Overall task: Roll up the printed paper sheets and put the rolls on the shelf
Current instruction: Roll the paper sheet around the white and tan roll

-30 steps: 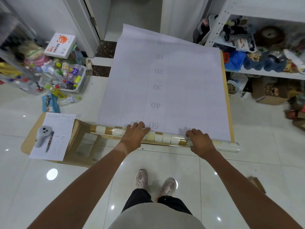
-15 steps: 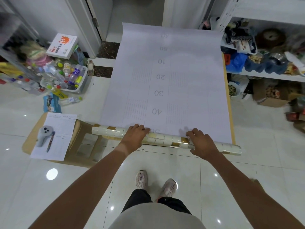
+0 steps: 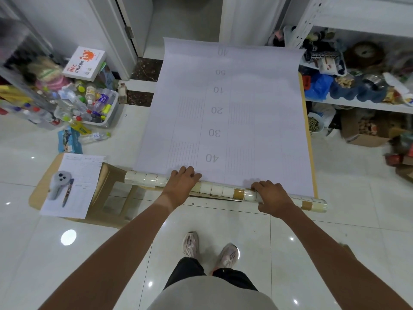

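Large printed sheet (image 3: pixel 225 113) lies flat on a wooden bench (image 3: pixel 309 139), far end hanging past the bench's far edge toward the doorway. Numerals 40, 30, 20, 10 run up its centre line, upside-down to the viewer.

Near edge of the sheet is wound into a roll (image 3: pixel 223 191) lying across the bench's near edge. Roll shows cream and tan patches under a glossy surface. Both its ends stick out past the sheet's sides.

Left hand (image 3: pixel 182 184) rests on top of the roll, left of the sheet's centre line; fingers lie fairly straight, tips on the flat sheet just beyond the roll. Grip is loose, pressing rather than clasping. Right hand (image 3: pixel 271 196) sits on the roll nearer its right end, fingers curled over the top, wrapping it.

Left of the sheet: a lower wooden board with a white form (image 3: pixel 73 186), grey device (image 3: pixel 58 184) and pen (image 3: pixel 67 192) on it. Right of the sheet: white shelf (image 3: pixel 357 106), crowded with oddments.
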